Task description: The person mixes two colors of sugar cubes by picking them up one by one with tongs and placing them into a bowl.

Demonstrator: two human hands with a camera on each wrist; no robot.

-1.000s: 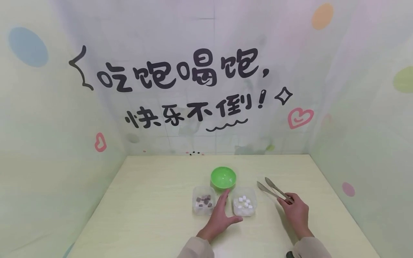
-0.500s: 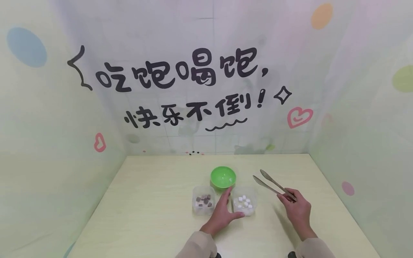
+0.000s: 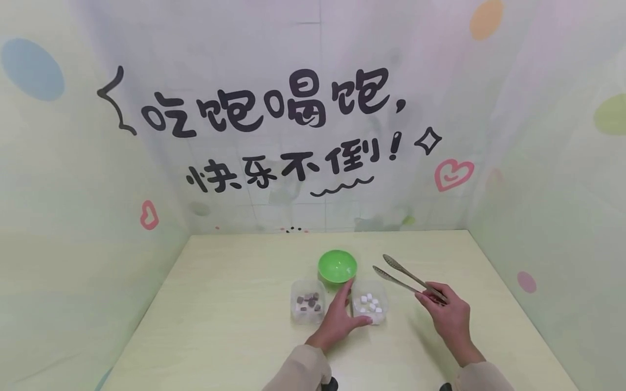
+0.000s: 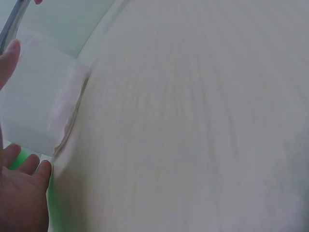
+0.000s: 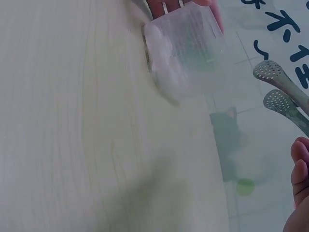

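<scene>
My left hand [image 3: 337, 319] holds a clear plastic container [image 3: 369, 288] of small white cubes [image 3: 364, 299], thumb along its front and fingers along its left and back side. In the left wrist view the fingertips [image 4: 44, 169] lie right at the container's wall [image 4: 38, 96]. My right hand [image 3: 451, 315] grips metal tongs [image 3: 415, 278] by the handle end. The tongs are raised above the table, right of the container, their perforated tips [image 5: 268, 71] spread apart and pointing to the back left.
A green bowl [image 3: 336, 266] stands behind the containers. Left of my left hand sits a second clear container [image 3: 307, 285] with small dark brown cubes [image 3: 312, 302]. The pale table [image 3: 220, 315] meets printed cloth walls [image 3: 254, 217] at the back and both sides.
My right hand has lifted the tongs from lower down and carried them slightly left, toward the white cubes. My left hand has closed in on the container, its thumb shifting right along the front.
</scene>
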